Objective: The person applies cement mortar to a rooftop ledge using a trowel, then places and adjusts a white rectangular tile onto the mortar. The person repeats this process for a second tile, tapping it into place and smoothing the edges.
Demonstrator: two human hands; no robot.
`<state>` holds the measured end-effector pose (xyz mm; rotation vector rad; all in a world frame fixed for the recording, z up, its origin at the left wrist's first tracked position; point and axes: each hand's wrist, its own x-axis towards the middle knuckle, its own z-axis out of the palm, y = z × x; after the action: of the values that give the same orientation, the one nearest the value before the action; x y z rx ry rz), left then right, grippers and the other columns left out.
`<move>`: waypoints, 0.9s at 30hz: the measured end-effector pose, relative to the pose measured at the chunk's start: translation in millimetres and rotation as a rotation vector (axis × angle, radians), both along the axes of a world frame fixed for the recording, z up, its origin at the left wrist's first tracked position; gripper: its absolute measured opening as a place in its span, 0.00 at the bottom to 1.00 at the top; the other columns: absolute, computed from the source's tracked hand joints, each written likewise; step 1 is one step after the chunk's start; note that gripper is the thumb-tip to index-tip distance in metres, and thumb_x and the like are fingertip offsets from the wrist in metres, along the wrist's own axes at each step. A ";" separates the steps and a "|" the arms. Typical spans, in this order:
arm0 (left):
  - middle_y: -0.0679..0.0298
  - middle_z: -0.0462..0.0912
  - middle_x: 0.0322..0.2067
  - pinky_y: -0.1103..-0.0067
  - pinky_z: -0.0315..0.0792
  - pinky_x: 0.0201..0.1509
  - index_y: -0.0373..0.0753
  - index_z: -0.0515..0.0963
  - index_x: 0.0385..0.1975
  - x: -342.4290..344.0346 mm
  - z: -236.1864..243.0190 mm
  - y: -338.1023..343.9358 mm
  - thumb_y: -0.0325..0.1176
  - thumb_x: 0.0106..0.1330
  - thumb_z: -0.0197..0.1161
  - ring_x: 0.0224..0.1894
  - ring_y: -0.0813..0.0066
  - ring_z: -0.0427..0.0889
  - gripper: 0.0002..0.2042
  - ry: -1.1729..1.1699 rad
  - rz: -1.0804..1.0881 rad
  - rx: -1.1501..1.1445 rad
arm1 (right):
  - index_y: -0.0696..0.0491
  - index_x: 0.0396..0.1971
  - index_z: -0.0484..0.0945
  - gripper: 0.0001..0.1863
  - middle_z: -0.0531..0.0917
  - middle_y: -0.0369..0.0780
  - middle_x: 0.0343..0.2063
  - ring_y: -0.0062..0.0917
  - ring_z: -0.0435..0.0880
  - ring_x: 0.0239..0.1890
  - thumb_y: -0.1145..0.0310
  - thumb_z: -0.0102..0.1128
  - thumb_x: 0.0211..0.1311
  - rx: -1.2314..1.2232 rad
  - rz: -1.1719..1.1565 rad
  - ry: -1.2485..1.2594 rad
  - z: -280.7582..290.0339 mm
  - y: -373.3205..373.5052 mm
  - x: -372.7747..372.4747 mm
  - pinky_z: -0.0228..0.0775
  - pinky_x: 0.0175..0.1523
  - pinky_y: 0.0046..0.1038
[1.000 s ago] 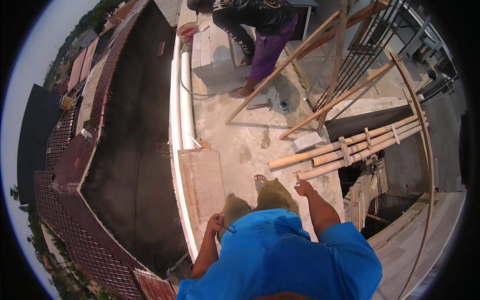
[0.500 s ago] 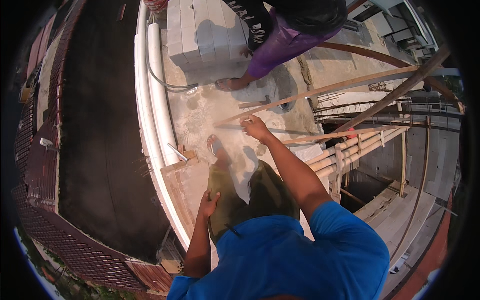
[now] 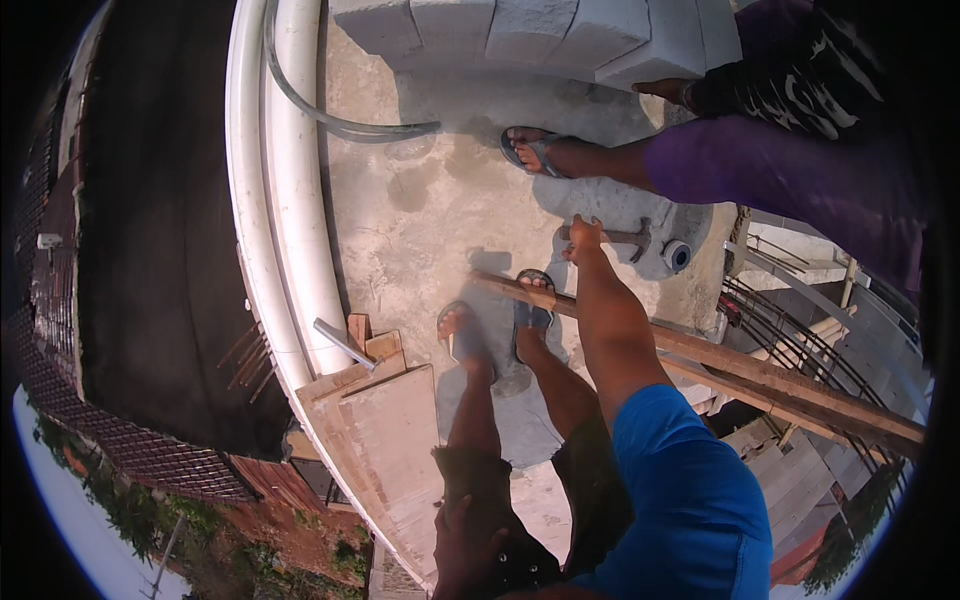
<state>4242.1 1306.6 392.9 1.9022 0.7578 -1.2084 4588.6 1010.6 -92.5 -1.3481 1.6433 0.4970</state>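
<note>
My right hand (image 3: pixel 582 238) reaches down to the concrete floor (image 3: pixel 390 240), its fingers closed on the handle end of a hammer (image 3: pixel 636 240) lying flat. Right of the hammer sits a round grey pipe fitting (image 3: pixel 677 255). A wooden batten (image 3: pixel 510 287) crosses over my sandalled feet, just below that hand. My left hand (image 3: pixel 460 525) is low at my shorts, in shadow, with its fingers too dim to read.
A co-worker's leg (image 3: pixel 700 160) and hand (image 3: pixel 660 88) are beside stacked pale blocks (image 3: pixel 530 30). White pipes (image 3: pixel 300 200), a hose (image 3: pixel 370 130) and boards (image 3: pixel 380 440) line the left edge, above a drop. Rebar (image 3: pixel 760 310) and an opening flank the right.
I have stepped forward and bent down. My right hand has moved forward onto the hammer's handle. The co-worker and blocks now fill more of the top of the view.
</note>
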 end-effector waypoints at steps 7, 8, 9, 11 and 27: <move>0.40 0.68 0.68 0.56 0.72 0.71 0.38 0.62 0.78 36.1 -15.3 -24.5 0.45 0.68 0.77 0.69 0.44 0.73 0.42 -0.213 0.137 -0.013 | 0.51 0.58 0.72 0.17 0.79 0.47 0.47 0.44 0.82 0.45 0.57 0.52 0.80 -0.030 0.173 -0.094 -65.5 -87.4 -16.1 0.82 0.47 0.49; 0.39 0.72 0.65 0.56 0.74 0.67 0.37 0.63 0.77 51.5 2.7 -25.5 0.44 0.69 0.76 0.66 0.45 0.76 0.41 -0.235 0.121 0.009 | 0.51 0.54 0.73 0.15 0.79 0.46 0.44 0.42 0.81 0.41 0.58 0.51 0.79 -0.063 0.113 -0.117 -55.3 -77.9 -15.6 0.82 0.41 0.47; 0.38 0.70 0.67 0.54 0.75 0.68 0.42 0.63 0.77 58.6 11.5 -24.1 0.48 0.66 0.77 0.67 0.41 0.75 0.43 -0.106 0.099 0.011 | 0.51 0.50 0.74 0.11 0.78 0.45 0.40 0.40 0.81 0.37 0.61 0.49 0.79 -0.145 -0.133 -0.116 -37.6 -68.3 -17.1 0.80 0.33 0.43; 0.37 0.65 0.69 0.50 0.76 0.69 0.52 0.62 0.78 73.9 29.8 -18.6 0.57 0.60 0.78 0.70 0.34 0.74 0.47 0.125 0.069 0.045 | 0.50 0.49 0.73 0.09 0.75 0.44 0.36 0.37 0.76 0.30 0.65 0.49 0.75 -0.057 -0.141 -0.074 26.9 -41.1 -29.2 0.73 0.26 0.37; 0.40 0.62 0.77 0.45 0.54 0.82 0.46 0.69 0.74 221.9 116.6 -23.0 0.50 0.59 0.80 0.81 0.35 0.58 0.43 -0.674 -0.276 0.280 | 0.43 0.48 0.71 0.06 0.76 0.37 0.33 0.20 0.72 0.21 0.66 0.54 0.75 1.075 0.665 -0.103 625.9 49.6 25.7 0.65 0.22 0.24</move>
<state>4464.0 1283.6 509.5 2.5030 0.3102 -0.5427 4614.3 1060.2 533.4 -0.9835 0.5623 1.4173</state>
